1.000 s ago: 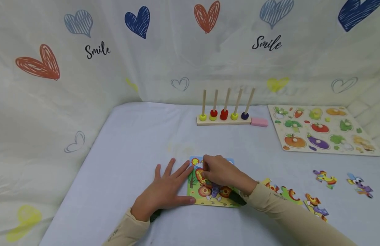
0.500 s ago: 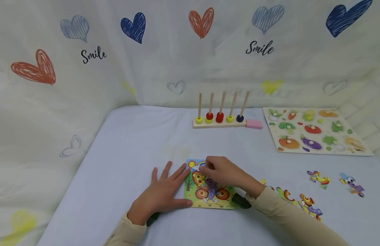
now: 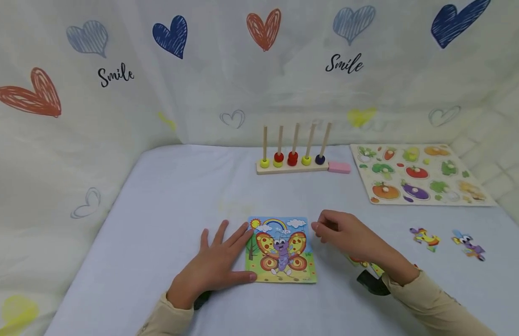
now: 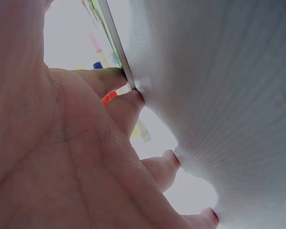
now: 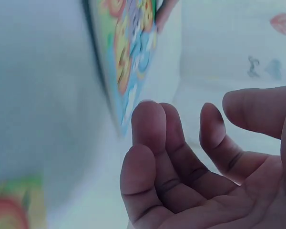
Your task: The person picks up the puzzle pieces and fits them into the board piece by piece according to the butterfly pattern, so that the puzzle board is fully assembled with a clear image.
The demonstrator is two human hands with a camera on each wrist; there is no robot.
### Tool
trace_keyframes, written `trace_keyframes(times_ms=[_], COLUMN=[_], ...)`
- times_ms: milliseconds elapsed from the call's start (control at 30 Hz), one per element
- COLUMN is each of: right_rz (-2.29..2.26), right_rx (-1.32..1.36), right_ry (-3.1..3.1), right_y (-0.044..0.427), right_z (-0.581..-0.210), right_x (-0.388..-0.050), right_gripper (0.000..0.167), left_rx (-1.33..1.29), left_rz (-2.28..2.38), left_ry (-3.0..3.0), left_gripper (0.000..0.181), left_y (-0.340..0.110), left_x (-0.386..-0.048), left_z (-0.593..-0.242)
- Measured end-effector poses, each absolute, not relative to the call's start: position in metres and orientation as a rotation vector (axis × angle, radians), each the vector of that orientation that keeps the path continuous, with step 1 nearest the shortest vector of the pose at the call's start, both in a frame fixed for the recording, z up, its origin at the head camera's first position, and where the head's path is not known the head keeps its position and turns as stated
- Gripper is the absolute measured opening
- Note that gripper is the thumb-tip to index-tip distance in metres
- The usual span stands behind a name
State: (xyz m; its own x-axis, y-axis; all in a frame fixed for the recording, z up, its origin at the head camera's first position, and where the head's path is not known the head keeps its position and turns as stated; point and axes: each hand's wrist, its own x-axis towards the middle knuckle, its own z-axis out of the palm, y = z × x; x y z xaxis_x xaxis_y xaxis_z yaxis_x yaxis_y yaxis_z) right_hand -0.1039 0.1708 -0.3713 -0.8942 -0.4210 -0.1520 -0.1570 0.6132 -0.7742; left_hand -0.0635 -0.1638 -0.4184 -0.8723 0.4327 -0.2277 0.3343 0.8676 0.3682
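A square butterfly puzzle (image 3: 281,249) lies flat on the white table, its picture showing whole in the head view. My left hand (image 3: 215,266) is spread at its left side, fingertips and thumb touching that edge; the left wrist view shows the palm and fingers (image 4: 119,112) against the board's edge. My right hand (image 3: 353,235) hovers just right of the puzzle with loosely bent fingers. The right wrist view shows nothing held between the thumb and fingers (image 5: 150,126), with the puzzle (image 5: 128,52) beyond them.
Loose puzzle pieces lie at the right, among them a yellow one (image 3: 427,239) and a blue and purple one (image 3: 469,245); others are partly under my right forearm. A peg stacker (image 3: 292,169) with beads and a vegetable board (image 3: 423,175) stand farther back.
My right hand has left the puzzle's top and moved right, uncovering the butterfly picture. My left hand keeps its place at the left edge. The head view has shifted slightly.
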Motion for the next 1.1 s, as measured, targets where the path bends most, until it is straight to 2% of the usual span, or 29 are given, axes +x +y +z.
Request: trace_keyframes(times_ms=[500,833,1100], right_rz=[-1.037,-0.861,-0.796], right_rx=[-0.356,-0.324,-0.189], right_ry=[2.69,2.859,2.885], right_y=[0.255,0.308,0.347], right_z=[-0.379,-0.38,-0.374], right_x=[-0.089,-0.09,-0.088], right_gripper=[0.012,0.015,0.023], left_rx=[0.568,0.529,0.526], left_rz=[0.44,0.441,0.465], left_ry=[2.751,2.742,2.733], left_gripper=[0.102,0.103,0.103], left_y=[-0.17,-0.171,-0.17], left_x=[-0.065,-0.066,-0.065], left_z=[-0.414,-0.416,-0.416])
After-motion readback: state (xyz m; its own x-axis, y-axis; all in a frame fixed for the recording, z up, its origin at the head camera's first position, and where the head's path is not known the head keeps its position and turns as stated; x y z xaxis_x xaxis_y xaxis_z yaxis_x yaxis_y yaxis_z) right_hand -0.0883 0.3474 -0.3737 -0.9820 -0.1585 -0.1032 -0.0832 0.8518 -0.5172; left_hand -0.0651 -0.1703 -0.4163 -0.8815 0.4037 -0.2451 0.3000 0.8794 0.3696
